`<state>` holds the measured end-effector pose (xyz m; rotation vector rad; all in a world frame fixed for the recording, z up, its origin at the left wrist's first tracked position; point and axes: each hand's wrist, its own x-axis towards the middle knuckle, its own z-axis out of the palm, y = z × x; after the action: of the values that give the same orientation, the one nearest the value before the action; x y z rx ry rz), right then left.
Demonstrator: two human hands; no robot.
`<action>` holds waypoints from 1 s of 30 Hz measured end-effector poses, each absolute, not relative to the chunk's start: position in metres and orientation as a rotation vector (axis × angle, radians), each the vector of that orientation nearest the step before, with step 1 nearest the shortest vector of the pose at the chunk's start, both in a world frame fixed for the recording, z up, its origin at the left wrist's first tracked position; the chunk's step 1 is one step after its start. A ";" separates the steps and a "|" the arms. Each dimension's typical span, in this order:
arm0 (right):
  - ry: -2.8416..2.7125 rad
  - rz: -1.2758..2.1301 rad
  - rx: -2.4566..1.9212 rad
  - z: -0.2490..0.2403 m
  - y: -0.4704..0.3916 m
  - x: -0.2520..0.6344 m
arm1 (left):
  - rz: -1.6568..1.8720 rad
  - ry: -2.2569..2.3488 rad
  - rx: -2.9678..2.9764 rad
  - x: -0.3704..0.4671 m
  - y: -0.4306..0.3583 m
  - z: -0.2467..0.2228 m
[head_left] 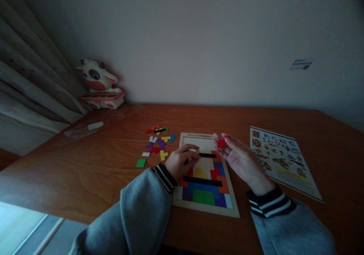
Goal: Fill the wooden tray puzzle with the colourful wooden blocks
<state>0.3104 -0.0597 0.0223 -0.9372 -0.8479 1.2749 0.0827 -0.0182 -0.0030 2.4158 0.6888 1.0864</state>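
Observation:
A wooden puzzle board point(203, 210) lies on the table, its lower part filled with coloured block pieces. Over its left side is my left hand point(183, 162), fingers bent and drawn together at the left end of a long black puzzle piece point(208, 155). Beyond the board's right edge, my right hand point(241, 162) is raised with the palm turned up, a small red puzzle piece point(222, 143) between its fingers. In the board sit a second black strip point(203, 181), a yellow piece point(200, 173) and a green block point(203, 197). My left hand covers part of the board.
Loose coloured pieces point(162, 145) are scattered left of the board, with a green square point(141, 163) nearest me. A printed pattern sheet point(284, 160) lies to the right. At the back left stands a cow toy point(99, 84) beside a curtain point(34, 65); behind the table is a wall.

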 end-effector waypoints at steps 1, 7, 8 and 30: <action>-0.862 1.247 -0.958 0.023 -0.060 0.311 | 1.102 0.702 2.409 0.083 -0.018 -0.004; -0.828 1.159 -1.016 0.021 -0.057 0.313 | 1.112 0.717 2.416 0.082 -0.017 -0.005; -0.827 1.171 -1.009 0.020 -0.056 0.313 | 1.109 0.717 2.418 0.082 -0.017 -0.004; -1.062 1.281 -1.173 0.006 -0.059 0.305 | 1.113 0.718 2.395 0.082 -0.016 -0.006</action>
<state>0.3046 -0.0586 0.0060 -1.1735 -1.0619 1.2808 0.0816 -0.0158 -0.0061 2.3953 0.7177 1.1133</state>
